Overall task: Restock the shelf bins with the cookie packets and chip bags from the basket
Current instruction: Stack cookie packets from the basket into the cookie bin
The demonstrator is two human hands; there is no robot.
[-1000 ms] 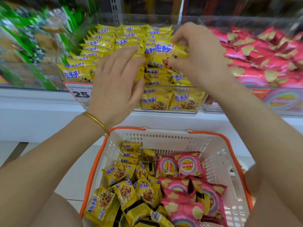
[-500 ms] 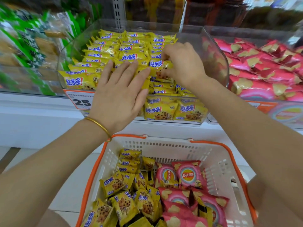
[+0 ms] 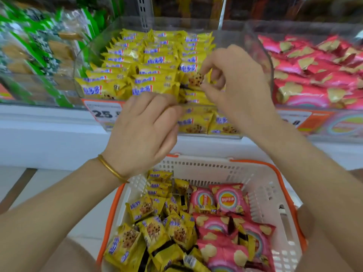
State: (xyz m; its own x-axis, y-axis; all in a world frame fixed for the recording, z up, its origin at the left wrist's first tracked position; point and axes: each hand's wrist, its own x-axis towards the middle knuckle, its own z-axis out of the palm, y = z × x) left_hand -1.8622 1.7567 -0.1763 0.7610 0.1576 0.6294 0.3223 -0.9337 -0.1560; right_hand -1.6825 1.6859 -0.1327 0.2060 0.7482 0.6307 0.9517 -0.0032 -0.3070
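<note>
A clear shelf bin (image 3: 92,55) holds rows of yellow cookie packets (image 3: 153,61). My right hand (image 3: 235,89) pinches one yellow cookie packet (image 3: 196,79) between thumb and fingers at the right side of the front rows. My left hand (image 3: 145,130) hovers at the bin's front edge, fingers loosely curled, fingertips near the front packets; I see nothing held in it. Below, a white basket with an orange rim (image 3: 261,185) contains several yellow cookie packets (image 3: 153,230) on its left and pink chip bags (image 3: 227,199) on its right.
To the right, a second clear bin is filled with pink chip bags (image 3: 314,75). Green-wrapped packets (image 3: 29,46) fill the bin on the left. A price tag reading 25 (image 3: 102,113) hangs on the white shelf edge.
My left hand has pulled back from lying flat on the packets and its fingers have curled. My right hand has shifted slightly right, still pinching a cookie packet.
</note>
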